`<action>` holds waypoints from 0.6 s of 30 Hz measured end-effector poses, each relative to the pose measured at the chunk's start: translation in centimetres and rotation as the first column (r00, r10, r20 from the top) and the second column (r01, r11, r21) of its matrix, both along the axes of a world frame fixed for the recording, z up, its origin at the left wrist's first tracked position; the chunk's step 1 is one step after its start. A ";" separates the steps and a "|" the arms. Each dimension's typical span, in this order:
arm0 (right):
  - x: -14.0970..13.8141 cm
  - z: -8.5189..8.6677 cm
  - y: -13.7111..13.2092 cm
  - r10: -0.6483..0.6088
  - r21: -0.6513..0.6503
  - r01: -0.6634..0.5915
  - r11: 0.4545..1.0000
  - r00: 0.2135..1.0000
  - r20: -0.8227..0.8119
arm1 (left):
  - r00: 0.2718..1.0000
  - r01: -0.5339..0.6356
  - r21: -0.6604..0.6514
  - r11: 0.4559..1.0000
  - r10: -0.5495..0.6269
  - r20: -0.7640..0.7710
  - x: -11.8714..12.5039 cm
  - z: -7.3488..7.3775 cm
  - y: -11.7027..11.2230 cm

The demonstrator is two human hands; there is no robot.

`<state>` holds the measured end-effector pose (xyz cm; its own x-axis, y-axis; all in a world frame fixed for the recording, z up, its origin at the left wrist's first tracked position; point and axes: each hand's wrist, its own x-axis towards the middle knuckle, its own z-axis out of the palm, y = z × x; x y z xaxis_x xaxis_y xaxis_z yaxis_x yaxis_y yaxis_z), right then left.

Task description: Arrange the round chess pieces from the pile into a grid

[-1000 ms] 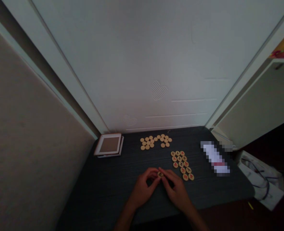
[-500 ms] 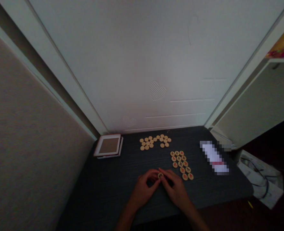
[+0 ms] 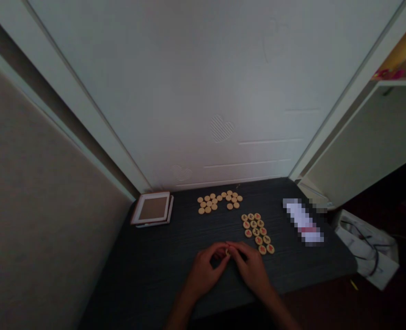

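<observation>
My left hand (image 3: 205, 271) and my right hand (image 3: 251, 269) meet near the front of a dark table (image 3: 161, 270). Their fingertips pinch one round wooden game piece (image 3: 228, 251) between them; most of it is hidden by the fingers. Just right of my hands lies a cluster of several face-up pieces (image 3: 257, 232) with red and black marks. Farther back lies a group of several plain face-down pieces (image 3: 219, 202).
A square white-framed box (image 3: 152, 208) lies at the table's back left corner. A blurred white packet (image 3: 303, 221) lies at the right. A white bag (image 3: 367, 246) sits off the table's right edge. A white door stands behind the table.
My fingers have closed further over the piece, so less of it shows. The view has shifted slightly right and up; the piles have not moved.
</observation>
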<state>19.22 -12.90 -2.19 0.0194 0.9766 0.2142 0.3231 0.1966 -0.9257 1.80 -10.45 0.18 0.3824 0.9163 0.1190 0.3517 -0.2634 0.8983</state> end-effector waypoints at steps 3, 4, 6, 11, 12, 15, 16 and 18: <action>0.0 -0.1 -0.1 -0.019 -0.012 0.019 1.000 1.000 -0.005 | 1.000 -0.008 -0.005 1.000 0.008 0.001 0.0 0.1 0.0; 0.0 -0.1 -0.1 -0.026 -0.017 0.026 1.000 1.000 -0.010 | 1.000 -0.009 -0.010 1.000 0.009 0.003 0.0 0.2 0.0; -0.1 0.1 -0.2 -0.029 -0.029 0.028 0.999 0.999 -0.035 | 1.000 -0.014 -0.020 1.000 0.014 0.013 0.0 0.2 0.1; -0.4 0.7 -0.3 0.003 -0.034 -0.006 0.999 0.994 -0.107 | 0.998 -0.036 -0.043 0.998 0.038 0.050 0.0 0.3 0.1; -0.5 0.7 -0.4 0.007 -0.032 -0.010 0.999 0.995 -0.102 | 0.998 -0.038 -0.047 0.998 0.041 0.054 0.0 0.3 0.1; -0.4 0.8 -0.5 0.025 -0.030 -0.027 0.999 0.997 -0.067 | 0.997 -0.037 -0.060 0.998 0.041 0.073 0.0 0.3 0.1; -0.4 0.8 -0.5 0.033 -0.030 -0.035 0.999 0.998 -0.056 | 0.996 -0.033 -0.065 0.997 0.038 0.082 -0.1 0.2 0.1; -0.3 0.8 -0.5 0.044 -0.026 -0.045 0.999 0.998 -0.041 | 0.995 -0.028 -0.072 0.997 0.035 0.098 -0.1 0.2 0.1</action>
<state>18.90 -13.42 -1.40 -0.0161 0.9821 0.1876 0.2765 0.1847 -0.9431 1.72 -10.34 0.37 0.3431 0.9350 0.0899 0.2668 -0.1888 0.9451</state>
